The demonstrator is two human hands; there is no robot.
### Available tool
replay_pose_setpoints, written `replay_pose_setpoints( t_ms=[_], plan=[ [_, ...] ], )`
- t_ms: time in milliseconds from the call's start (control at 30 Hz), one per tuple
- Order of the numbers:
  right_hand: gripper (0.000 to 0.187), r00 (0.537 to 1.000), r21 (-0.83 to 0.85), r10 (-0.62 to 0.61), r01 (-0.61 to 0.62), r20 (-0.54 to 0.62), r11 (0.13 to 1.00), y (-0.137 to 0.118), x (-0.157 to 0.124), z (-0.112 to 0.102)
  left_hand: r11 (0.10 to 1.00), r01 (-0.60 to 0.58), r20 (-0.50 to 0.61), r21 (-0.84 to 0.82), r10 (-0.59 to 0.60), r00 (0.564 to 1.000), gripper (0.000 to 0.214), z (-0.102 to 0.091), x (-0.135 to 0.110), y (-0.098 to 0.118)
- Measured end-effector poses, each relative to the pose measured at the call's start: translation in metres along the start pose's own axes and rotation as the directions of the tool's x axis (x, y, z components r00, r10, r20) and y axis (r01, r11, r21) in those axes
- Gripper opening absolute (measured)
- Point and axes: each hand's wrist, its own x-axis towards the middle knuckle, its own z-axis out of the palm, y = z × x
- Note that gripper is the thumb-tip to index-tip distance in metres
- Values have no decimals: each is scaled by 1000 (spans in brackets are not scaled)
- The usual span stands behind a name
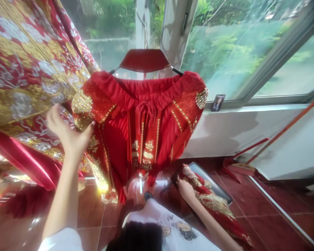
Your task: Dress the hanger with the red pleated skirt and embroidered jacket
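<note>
A red skirt [141,125] with gold embroidery hangs by its elastic waist from a red hanger [144,60] in front of the window. My left hand [68,134] is raised and grips the skirt's left edge, by a gold beaded patch. My right hand [184,188] is low, closed on a strip of red and gold embroidered cloth [211,204] that trails down along my forearm. A small light glints below the skirt's hem, between my arms.
A large red, gold and silver embroidered garment [23,76] hangs at the left with a red satin band. A window [225,45] and white sill are behind. Dark red floor tiles [264,216] lie below. A red-handled broom and dustpan [240,167] lean at the right wall.
</note>
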Motion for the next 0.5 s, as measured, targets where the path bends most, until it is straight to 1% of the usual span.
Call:
replay_pose_setpoints(
  t_ms=[33, 67, 100, 133, 167, 200, 233, 300, 367, 400, 467, 500],
  plan=[
    [23, 1000, -8, 26, -26, -3, 1000, 1, 5, 5, 995, -58, -141, 85, 70, 987, 80, 1, -10, 10],
    [24, 999, -10, 40, -41, -13, 999, 2, 9, 9, 985, -109, -224, 134, 138, 965, 65, 3, -22, 22],
    [26, 999, -5, 44, -44, -25, 999, 4, 14, 11, 975, -163, -246, 149, 196, 949, 45, 9, -35, 36],
    [26, 998, 3, 44, -44, -38, 999, 6, 18, 11, 969, -215, -168, 121, 233, 958, 27, 17, -47, 50],
    [25, 998, 15, 41, -40, -51, 999, 9, 21, 11, 966, -255, -50, 51, 257, 965, 17, 27, -58, 65],
    [25, 997, 30, 32, -30, -64, 999, 12, 24, 10, 961, -277, 75, -18, 278, 958, 17, 38, -66, 79],
    [26, 997, 46, 21, -18, -78, 999, 16, 25, 9, 962, -267, 145, -52, 272, 951, 21, 51, -71, 92],
    [29, 994, 75, 0, 8, -109, 997, 23, 25, 10, 976, -214, 209, -29, 215, 954, 31, 74, -70, 111],
    [30, 991, 91, -15, 27, -130, 995, 28, 22, 14, 984, -169, 242, 47, 153, 958, 32, 89, -61, 120],
    [30, 991, 96, -19, 32, -135, 995, 30, 21, 16, 983, -165, 268, 78, 138, 954, 31, 92, -57, 120],
    [30, 990, 109, -32, 47, -136, 993, 32, 19, 19, 977, -184, 333, 109, 139, 933, 33, 92, -56, 113],
    [30, 990, 116, -41, 57, -135, 992, 32, 18, 19, 975, -190, 370, 116, 135, 919, 33, 90, -61, 106]
  ],
)
